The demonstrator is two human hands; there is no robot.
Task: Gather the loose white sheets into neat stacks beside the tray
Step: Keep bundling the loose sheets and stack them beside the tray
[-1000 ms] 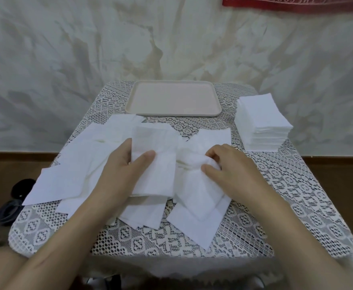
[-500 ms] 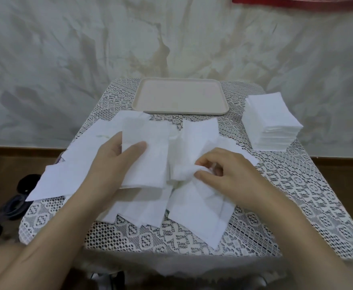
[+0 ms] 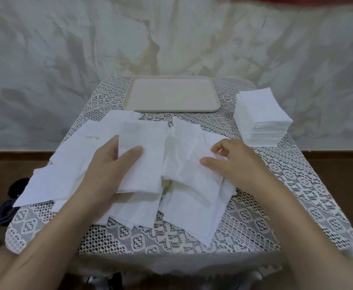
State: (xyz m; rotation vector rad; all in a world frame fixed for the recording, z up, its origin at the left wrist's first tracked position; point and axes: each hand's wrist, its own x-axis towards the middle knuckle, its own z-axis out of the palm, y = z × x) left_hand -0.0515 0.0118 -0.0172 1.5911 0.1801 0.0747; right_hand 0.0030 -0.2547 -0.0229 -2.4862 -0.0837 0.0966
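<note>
Loose white sheets (image 3: 192, 208): overlapping heap, middle of lace-covered surface (image 3: 250, 227). Left hand (image 3: 110, 164): thumb over and fingers under a small sheaf (image 3: 144, 164), 9 o'clock side. Right hand (image 3: 234, 162): fingers curled, pinching a crumpled sheet (image 3: 184, 164), 3 o'clock side. Step, as judged: collecting singles; next, squaring edges. Tray (image 3: 172, 95), 12 o'clock: nothing in it. Finished stack (image 3: 261, 114), 2 o'clock, beside tray.

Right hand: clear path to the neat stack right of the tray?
Probably yes: the right hand pinches a crumpled sheet, and only bare lace tablecloth lies between it and the neat stack.
</note>
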